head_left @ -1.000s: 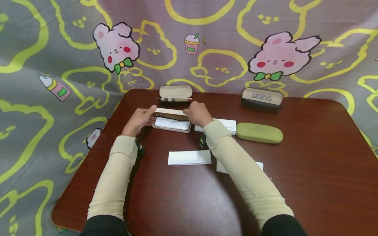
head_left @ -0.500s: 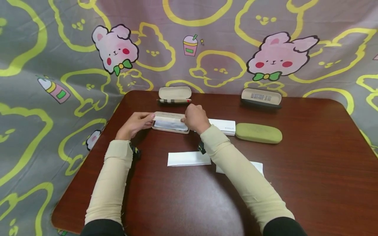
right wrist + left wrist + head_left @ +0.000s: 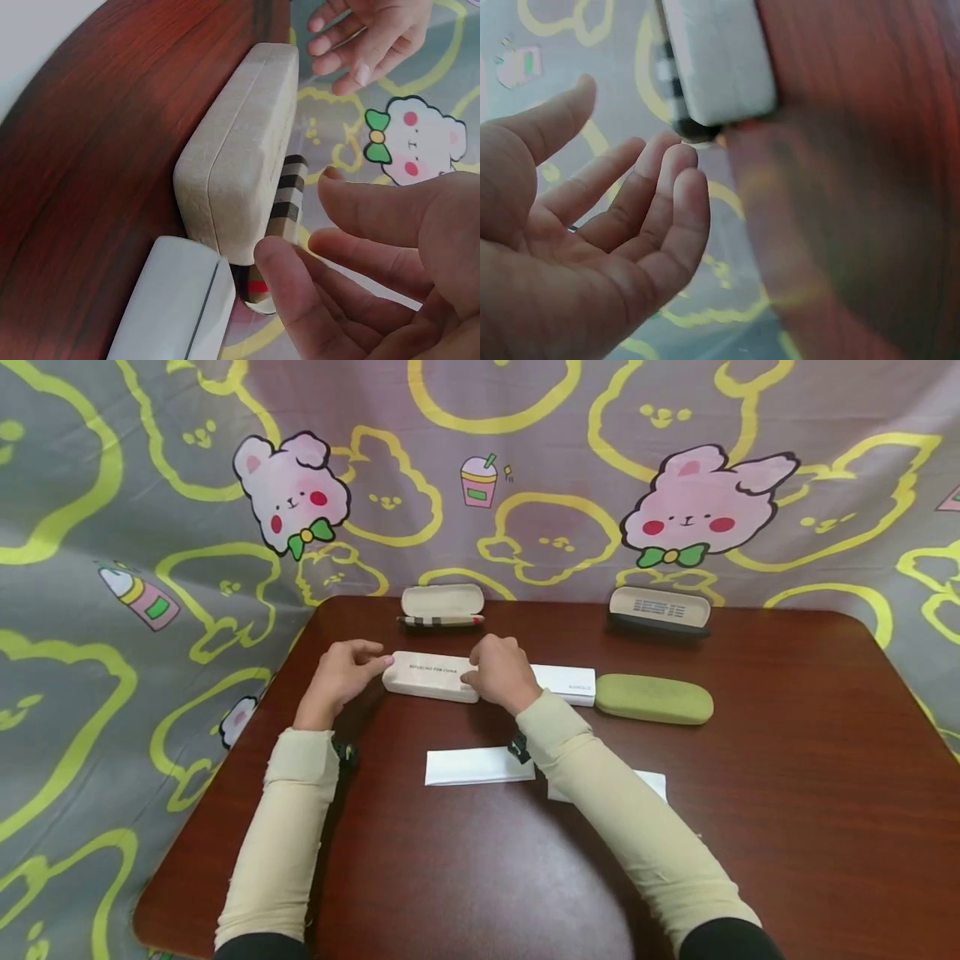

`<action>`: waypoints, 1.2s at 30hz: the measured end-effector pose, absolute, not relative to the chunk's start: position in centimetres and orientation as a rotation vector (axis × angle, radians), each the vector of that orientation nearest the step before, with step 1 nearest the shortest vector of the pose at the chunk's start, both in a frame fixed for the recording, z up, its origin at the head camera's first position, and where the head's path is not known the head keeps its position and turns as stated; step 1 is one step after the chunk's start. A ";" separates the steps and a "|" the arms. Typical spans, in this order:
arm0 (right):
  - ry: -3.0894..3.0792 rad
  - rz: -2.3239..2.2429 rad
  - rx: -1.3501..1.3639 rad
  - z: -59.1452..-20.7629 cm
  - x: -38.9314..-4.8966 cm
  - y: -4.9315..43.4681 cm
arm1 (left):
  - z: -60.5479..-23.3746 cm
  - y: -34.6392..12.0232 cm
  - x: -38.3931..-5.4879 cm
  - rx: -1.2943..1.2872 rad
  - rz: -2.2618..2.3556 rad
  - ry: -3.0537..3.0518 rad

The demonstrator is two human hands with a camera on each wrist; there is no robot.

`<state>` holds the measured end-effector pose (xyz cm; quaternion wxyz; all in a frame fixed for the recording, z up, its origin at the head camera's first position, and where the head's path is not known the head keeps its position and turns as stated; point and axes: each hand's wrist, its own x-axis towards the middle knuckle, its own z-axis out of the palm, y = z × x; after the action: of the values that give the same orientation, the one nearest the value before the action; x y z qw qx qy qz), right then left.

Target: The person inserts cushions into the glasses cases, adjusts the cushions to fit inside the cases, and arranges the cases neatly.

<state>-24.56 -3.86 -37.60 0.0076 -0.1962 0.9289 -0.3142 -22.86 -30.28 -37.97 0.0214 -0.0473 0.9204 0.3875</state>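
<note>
A beige glasses case (image 3: 429, 675) with dark lettering on its lid lies closed on the table in the head view; the right wrist view shows its seam pressed together. At its left end is my left hand (image 3: 341, 678), fingers loosely bent and holding nothing, as the left wrist view confirms. My right hand (image 3: 504, 672) overlaps the right end of the case in the head view. Its fingers (image 3: 281, 274) are relaxed right by the case edge, with nothing gripped in them.
A white case (image 3: 566, 683) and a green glasses case (image 3: 655, 698) stand in line to the right. Behind are an open checked case (image 3: 442, 604) and an open black case (image 3: 660, 612). White folded cloths (image 3: 480, 766) lie in front.
The beige case's lid has come down from raised to closed, covering the white cloth inside. Both hands have let go of the lid, the left hand drawing slightly away.
</note>
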 end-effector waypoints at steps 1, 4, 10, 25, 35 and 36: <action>2.909 -0.987 -0.626 -37.6 -24.5 -3.6 | -37.7 -30.0 -22.6 -0.129 1.183 2.879; 2.900 -1.016 -0.659 -37.5 -24.2 -2.5 | -37.1 -29.0 -21.7 -0.054 1.139 2.923; 2.829 -1.069 -0.738 -37.5 -23.3 -0.6 | -36.8 -27.2 -19.8 0.044 1.078 2.888; 2.692 -0.895 -0.903 -39.2 -19.9 3.9 | -38.3 -23.3 -16.9 0.235 0.686 2.753; 2.675 -0.818 -0.894 -41.3 -19.5 4.9 | -39.2 -22.2 -16.3 0.264 0.523 2.744; 2.672 -0.820 -0.890 -41.5 -19.5 4.9 | -39.3 -22.2 -16.3 0.262 0.533 2.742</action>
<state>-19.53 4.90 -41.51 0.1042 -0.3018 0.9059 -0.2781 -16.32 -22.17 -39.33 0.1671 0.0920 0.9636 0.1872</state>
